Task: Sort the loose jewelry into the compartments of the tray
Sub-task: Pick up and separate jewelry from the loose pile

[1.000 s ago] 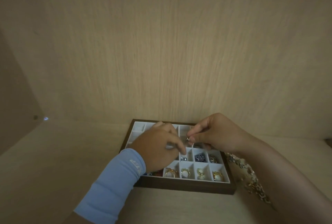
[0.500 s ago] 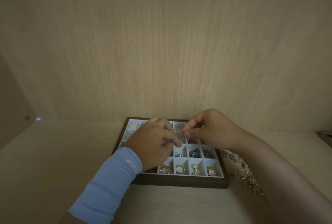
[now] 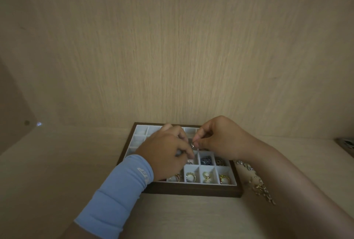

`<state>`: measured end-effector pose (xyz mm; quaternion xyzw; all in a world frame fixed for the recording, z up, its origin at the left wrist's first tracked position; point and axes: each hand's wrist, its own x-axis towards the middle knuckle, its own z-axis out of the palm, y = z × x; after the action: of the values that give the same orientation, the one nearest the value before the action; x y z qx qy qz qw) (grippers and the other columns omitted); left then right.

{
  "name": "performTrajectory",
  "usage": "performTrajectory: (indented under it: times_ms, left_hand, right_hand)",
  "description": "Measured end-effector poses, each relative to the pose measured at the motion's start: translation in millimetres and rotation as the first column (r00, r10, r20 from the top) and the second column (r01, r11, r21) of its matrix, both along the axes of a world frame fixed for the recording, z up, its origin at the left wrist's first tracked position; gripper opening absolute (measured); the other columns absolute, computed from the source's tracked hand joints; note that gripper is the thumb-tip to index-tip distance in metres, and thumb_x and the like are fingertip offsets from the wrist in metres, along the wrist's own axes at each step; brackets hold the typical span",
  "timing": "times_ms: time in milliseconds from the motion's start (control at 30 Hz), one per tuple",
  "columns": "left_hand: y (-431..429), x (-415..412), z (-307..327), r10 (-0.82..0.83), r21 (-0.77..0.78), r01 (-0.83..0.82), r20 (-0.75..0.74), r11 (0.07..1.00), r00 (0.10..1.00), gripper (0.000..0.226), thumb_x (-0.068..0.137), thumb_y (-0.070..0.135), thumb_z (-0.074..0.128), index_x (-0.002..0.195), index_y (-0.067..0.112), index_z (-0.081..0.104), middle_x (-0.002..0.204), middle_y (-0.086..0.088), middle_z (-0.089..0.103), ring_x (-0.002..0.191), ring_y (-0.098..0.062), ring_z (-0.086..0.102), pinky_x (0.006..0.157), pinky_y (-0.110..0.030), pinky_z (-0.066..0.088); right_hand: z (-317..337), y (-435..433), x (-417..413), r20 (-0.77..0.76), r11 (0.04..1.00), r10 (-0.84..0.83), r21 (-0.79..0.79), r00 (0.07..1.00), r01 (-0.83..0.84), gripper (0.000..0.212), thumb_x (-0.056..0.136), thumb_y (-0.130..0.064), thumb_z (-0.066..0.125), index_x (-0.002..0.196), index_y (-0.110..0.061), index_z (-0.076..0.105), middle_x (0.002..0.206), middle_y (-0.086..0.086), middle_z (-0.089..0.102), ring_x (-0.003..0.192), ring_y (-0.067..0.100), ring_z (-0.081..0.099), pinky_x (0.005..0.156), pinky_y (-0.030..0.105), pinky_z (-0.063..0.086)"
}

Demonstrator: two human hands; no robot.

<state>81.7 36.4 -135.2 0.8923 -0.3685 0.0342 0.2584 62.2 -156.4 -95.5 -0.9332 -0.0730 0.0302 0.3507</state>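
- Pinching a small silver piece, right hand holds it above the tray; left hand curls beside it, hold unclear
- Probably light, thin, slippery, easily bent; pinch its loop

Both our hands sit close together, knuckles up. Our right hand has the grip: thumb and forefinger pinched on a small silver piece. Our left hand, blue sleeve over the wrist, curls its fingers just left of that grip. Can't tell if it's holding anything. Right forearm's bare.
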Motion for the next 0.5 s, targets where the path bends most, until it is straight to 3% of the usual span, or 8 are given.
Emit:
performTrajectory:
  times_ms: [133, 300, 400, 500]
  left_hand:
    - [26.2, 5.4, 22.6, 0.101, -0.181, -0.129, -0.154, 0.975, 0.983, 0.028, 0.092, 0.011, 0.057, 0.085, 0.033, 0.073, 0.097, 0.016, 0.063, 0.094, -0.005, 0.059, 0.089, -0.034, 0.051]
    - [65.9, 14.7, 37.4, 0.186, -0.299, -0.247, -0.217, 0.922, 0.958, 0.020, 0.089, 0.012, 0.065, 0.088, 0.030, 0.073, 0.088, 0.011, 0.072, 0.081, -0.001, 0.064, 0.076, -0.019, 0.048]
    - [71.0, 15.8, 39.0, 0.213, -0.181, -0.263, -0.255, 0.948, 0.943, 0.022, 0.090, 0.014, 0.064, 0.081, 0.032, 0.074, 0.088, 0.012, 0.071, 0.082, -0.004, 0.065, 0.076, -0.023, 0.052]
    - [65.8, 13.9, 36.7, 0.199, 0.022, -0.200, -0.263, 0.980, 0.944, 0.027, 0.092, 0.015, 0.061, 0.081, 0.035, 0.076, 0.091, 0.015, 0.066, 0.086, -0.008, 0.063, 0.081, -0.029, 0.053]
  right_hand:
    - [1.4, 1.0, -2.2, 0.007, 0.999, -0.023, 0.040, 1.000, 0.023, 0.010, 0.085, -0.021, 0.078, 0.077, -0.027, 0.079, 0.076, -0.016, 0.074, 0.077, -0.008, 0.066, 0.075, 0.014, 0.049]
    - [1.4, 15.9, -6.4, 0.047, 0.979, -0.014, 0.203, 0.999, 0.004, 0.011, 0.087, -0.017, 0.076, 0.083, -0.027, 0.079, 0.078, -0.018, 0.075, 0.079, -0.007, 0.068, 0.070, 0.008, 0.049]
    - [-1.4, 28.8, -5.5, 0.052, 0.979, -0.006, 0.202, 0.999, -0.005, 0.016, 0.089, -0.018, 0.074, 0.084, -0.032, 0.077, 0.073, -0.024, 0.072, 0.072, -0.013, 0.064, 0.065, 0.006, 0.045]
    - [-0.6, 38.0, -1.7, 0.062, 0.987, 0.006, 0.159, 0.998, -0.016, 0.011, 0.090, -0.020, 0.073, 0.087, -0.028, 0.080, 0.082, -0.017, 0.075, 0.080, -0.010, 0.066, 0.075, 0.011, 0.048]
